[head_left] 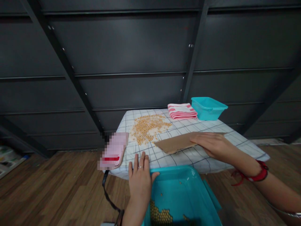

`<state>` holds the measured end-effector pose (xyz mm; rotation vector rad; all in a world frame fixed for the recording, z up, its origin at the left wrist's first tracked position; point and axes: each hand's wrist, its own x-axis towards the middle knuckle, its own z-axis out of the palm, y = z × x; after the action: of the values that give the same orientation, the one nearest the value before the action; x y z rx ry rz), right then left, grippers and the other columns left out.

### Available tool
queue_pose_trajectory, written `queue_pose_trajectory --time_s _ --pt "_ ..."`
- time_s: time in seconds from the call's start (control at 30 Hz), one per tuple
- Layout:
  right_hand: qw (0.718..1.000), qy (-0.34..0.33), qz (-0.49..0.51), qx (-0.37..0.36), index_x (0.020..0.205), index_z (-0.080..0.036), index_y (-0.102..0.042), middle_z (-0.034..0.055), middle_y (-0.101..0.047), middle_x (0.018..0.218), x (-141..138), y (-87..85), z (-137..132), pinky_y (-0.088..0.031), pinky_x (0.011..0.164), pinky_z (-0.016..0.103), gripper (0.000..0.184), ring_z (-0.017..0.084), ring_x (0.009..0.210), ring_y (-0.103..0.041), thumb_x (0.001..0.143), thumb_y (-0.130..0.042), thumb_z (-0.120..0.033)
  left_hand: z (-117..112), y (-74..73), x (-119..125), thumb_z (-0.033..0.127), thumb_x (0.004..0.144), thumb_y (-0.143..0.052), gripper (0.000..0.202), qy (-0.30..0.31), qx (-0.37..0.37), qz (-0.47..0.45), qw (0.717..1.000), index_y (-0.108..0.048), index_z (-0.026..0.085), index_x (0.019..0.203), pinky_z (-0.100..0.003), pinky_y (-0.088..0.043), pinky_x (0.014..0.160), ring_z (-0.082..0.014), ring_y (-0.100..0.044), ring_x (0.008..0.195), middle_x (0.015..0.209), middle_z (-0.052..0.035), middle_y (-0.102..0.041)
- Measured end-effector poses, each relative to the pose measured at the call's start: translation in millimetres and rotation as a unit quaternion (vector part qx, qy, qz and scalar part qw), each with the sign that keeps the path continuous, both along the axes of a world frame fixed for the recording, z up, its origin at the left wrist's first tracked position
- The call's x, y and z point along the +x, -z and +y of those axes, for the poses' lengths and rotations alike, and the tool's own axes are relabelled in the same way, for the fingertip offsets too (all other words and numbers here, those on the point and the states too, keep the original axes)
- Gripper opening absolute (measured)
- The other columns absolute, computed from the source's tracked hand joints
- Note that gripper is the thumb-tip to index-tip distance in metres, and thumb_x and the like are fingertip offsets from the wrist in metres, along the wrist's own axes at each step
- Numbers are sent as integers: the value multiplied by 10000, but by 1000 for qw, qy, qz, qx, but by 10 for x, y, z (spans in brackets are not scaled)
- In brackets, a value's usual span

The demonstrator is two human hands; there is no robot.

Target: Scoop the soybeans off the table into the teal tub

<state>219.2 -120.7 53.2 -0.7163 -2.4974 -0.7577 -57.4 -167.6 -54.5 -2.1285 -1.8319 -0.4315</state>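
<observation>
My right hand [209, 142] grips the right part of a torn, flat piece of cardboard [175, 143], held low over the checked tablecloth. Fingers of my left hand [141, 172] are stretched out flat at the table's front edge, with the thumb against the rim of a teal plastic tub [175, 171]. Inside the tub, several dried soybeans [162, 216] are gathered near its lower left. More dried soybeans [145, 127], mixed with a white grainy substance, lie spread on the cloth beyond the cardboard's left tip.
A pink-and-white striped folded towel [182, 111] and a turquoise plastic basin [209, 108] stand at the table's back right. A pink phone [115, 149] with a dark strap lies at the left edge. Behind the table rises a dark panelled wall [131, 47]; the floor [63, 185] is wood-patterned.
</observation>
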Motion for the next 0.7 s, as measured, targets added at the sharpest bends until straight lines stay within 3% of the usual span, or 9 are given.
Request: queue_pose_trajectory --time_s 0.37,0.7 --pt "1000 7 10 15 944 -143 -604 71 -695 880 -49 40 89 -531 743 285 324 158 830 -647 785 -350 -21 -6 -30 15 457 758 -534 523 -15 -10 21 1000 -524 178 1199 -507 -417 945 -316 -431 1221 1310 -110 -513" --pt "1000 5 18 -16 989 -214 -619 11 -699 900 88 67 -201 -534 743 259 390 137 806 -651 783 -354 -13 5 -11 33 423 766 -533 503 -16 -11 -8 1000 -517 189 1211 -544 -393 959 -324 -420 1230 1314 -127 -505"
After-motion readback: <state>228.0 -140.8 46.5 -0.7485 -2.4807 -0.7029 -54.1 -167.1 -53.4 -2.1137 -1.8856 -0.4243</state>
